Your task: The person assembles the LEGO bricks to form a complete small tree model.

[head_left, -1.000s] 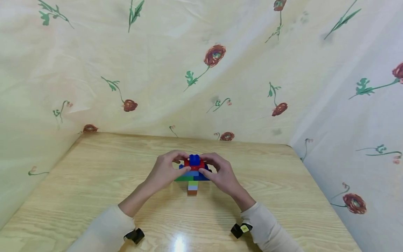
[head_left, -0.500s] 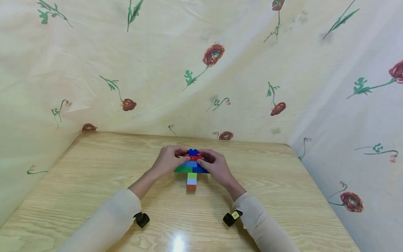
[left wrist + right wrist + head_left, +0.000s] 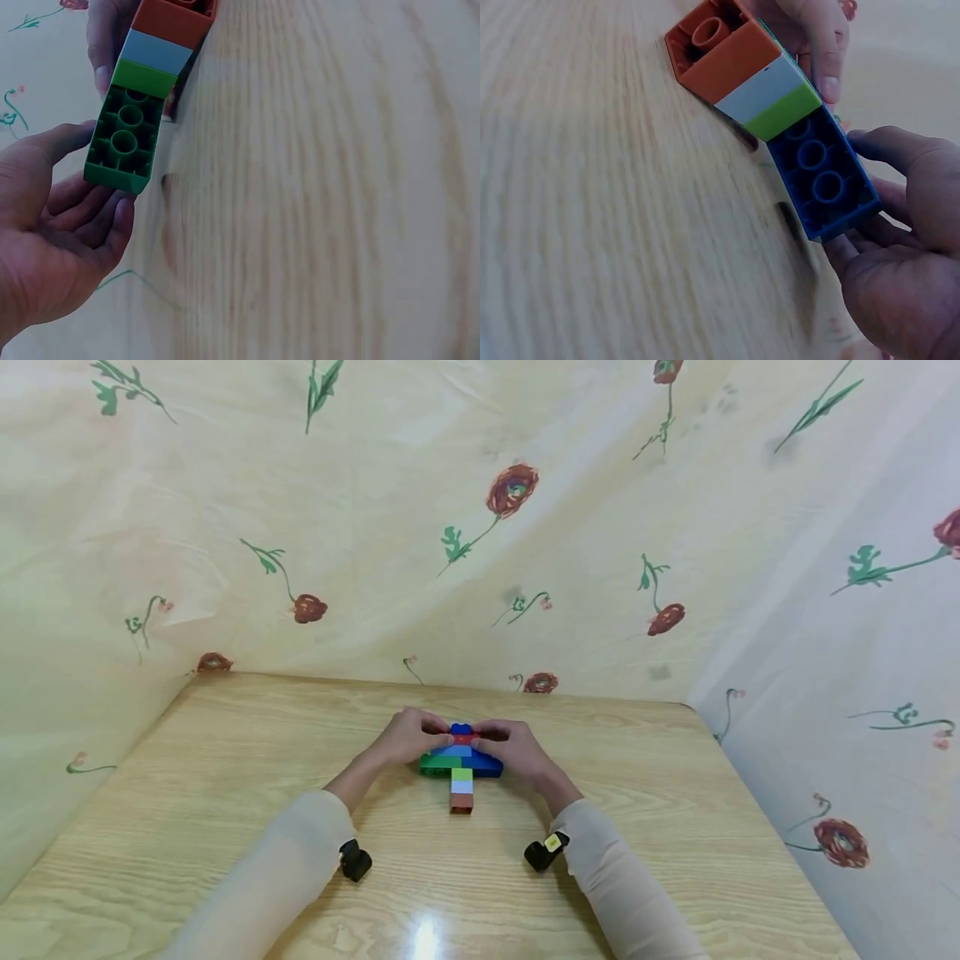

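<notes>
A small tree-shaped stack of toy building bricks (image 3: 461, 786) is held between both hands at mid-table. Its narrow stem has an orange brick (image 3: 735, 64), a white one and a lime one; above spread green (image 3: 120, 142) and dark blue (image 3: 826, 184) bricks, then light blue, red and a blue top. The stack is tilted, its hollow undersides facing the wrist cameras. My left hand (image 3: 407, 739) grips the upper left side, thumb in front and fingers behind. On the upper right side, my right hand (image 3: 517, 747) grips likewise. Fingers partly hide the red layer.
The stack is over a light wooden table (image 3: 225, 793). A flower-printed cloth (image 3: 375, 527) hangs behind the table and along its sides. Black wrist cameras (image 3: 356, 860) sit at both cuffs, low over the wood.
Both hands first moved the brick stack slightly farther away. It has since tilted, so the undersides of its lower bricks now show. Both forearms have drawn inward and forward.
</notes>
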### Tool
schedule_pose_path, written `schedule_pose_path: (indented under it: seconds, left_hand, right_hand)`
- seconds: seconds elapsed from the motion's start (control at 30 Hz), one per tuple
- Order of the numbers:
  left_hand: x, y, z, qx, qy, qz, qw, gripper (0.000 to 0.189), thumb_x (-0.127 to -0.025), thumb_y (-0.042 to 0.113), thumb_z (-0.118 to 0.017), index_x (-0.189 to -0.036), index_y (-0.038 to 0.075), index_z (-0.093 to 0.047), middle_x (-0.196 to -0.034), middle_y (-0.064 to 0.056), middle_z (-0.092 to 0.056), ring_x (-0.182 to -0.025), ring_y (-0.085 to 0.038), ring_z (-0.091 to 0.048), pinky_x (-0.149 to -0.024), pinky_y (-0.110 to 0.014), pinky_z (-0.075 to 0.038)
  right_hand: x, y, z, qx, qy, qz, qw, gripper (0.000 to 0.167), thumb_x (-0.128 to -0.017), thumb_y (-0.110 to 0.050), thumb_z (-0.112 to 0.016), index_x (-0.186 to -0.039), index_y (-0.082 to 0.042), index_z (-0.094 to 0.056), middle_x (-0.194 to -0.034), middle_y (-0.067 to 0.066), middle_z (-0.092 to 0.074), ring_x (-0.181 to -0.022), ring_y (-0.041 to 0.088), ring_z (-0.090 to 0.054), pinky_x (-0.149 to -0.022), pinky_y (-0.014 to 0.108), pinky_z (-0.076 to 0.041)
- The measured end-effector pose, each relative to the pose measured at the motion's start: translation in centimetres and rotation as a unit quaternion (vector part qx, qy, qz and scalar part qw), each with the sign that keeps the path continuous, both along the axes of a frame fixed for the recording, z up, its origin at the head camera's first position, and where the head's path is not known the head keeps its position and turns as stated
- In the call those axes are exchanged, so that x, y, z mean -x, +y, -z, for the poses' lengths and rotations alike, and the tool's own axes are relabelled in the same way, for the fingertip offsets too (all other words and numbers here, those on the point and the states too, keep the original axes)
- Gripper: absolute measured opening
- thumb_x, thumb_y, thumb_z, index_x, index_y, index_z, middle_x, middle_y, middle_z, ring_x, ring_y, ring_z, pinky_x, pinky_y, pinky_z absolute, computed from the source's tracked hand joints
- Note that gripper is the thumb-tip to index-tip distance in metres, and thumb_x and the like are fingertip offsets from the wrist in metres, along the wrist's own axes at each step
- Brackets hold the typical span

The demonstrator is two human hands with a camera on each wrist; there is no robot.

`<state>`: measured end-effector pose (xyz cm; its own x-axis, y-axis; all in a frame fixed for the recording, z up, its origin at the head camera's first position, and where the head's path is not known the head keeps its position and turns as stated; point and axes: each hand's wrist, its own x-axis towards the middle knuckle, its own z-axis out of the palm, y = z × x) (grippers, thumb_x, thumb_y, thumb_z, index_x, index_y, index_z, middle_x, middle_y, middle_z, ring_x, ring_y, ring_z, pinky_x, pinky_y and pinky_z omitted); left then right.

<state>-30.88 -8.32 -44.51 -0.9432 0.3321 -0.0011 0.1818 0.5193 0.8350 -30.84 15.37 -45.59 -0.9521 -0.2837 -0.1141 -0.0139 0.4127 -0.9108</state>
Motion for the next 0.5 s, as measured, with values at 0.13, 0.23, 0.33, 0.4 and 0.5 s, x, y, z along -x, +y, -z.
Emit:
schedule_pose_path:
  seconds: [0.13,0.23,0.33,0.4,0.5]
  left_hand:
    - [0.13,0.17,0.31,0.006,-0.004,0.0,1.0,0.028,-0.098,0.028,-0.072,-0.118,0.01,-0.077,-0.119,-0.007,-0.076,-0.113,-0.023,-0.068,-0.099,-0.042,-0.056]
    - [0.12,0.19,0.42,0.01,-0.003,-0.005,0.9999,0.028,-0.098,0.028,-0.072,-0.119,0.01,-0.077,-0.12,-0.007,-0.076,-0.115,-0.024,-0.068,-0.101,-0.044,-0.055]
    - [0.17,0.25,0.44,0.014,-0.001,-0.004,0.9999,0.028,-0.098,0.026,-0.071,-0.12,0.009,-0.076,-0.121,-0.008,-0.076,-0.116,-0.025,-0.067,-0.101,-0.044,-0.055]
    - [0.24,0.31,0.4,0.019,0.0,-0.001,0.9998,0.028,-0.099,0.025,-0.07,-0.121,0.008,-0.076,-0.121,-0.009,-0.076,-0.116,-0.025,-0.067,-0.101,-0.044,-0.055]
    - [0.38,0.35,0.53,0.024,0.005,0.005,0.9997,0.028,-0.1,0.025,-0.069,-0.122,0.007,-0.076,-0.122,-0.01,-0.075,-0.116,-0.025,-0.067,-0.101,-0.044,-0.055]
  right_hand:
    - [0.18,-0.04,0.11,-0.012,-0.012,0.004,0.9998,0.032,-0.098,-0.03,-0.072,-0.129,-0.022,-0.073,-0.142,0.007,-0.064,-0.136,0.028,-0.053,-0.119,0.052,-0.04]
    - [0.14,-0.27,-0.1,-0.02,-0.011,0.006,0.9997,0.032,-0.098,-0.029,-0.072,-0.129,-0.021,-0.073,-0.142,0.007,-0.064,-0.134,0.029,-0.054,-0.117,0.051,-0.041]
    - [0.05,-0.48,-0.29,-0.026,-0.006,0.007,0.9996,0.031,-0.099,-0.026,-0.071,-0.129,-0.019,-0.073,-0.14,0.008,-0.065,-0.131,0.029,-0.055,-0.116,0.051,-0.042]
    - [0.04,-0.54,-0.25,-0.029,-0.002,0.005,0.9995,0.032,-0.1,-0.025,-0.07,-0.13,-0.017,-0.072,-0.139,0.009,-0.066,-0.129,0.028,-0.056,-0.115,0.05,-0.043]
    - [-0.02,-0.63,-0.17,-0.037,0.008,0.002,0.9993,0.032,-0.1,-0.025,-0.069,-0.13,-0.016,-0.072,-0.137,0.009,-0.067,-0.128,0.028,-0.058,-0.114,0.05,-0.045]
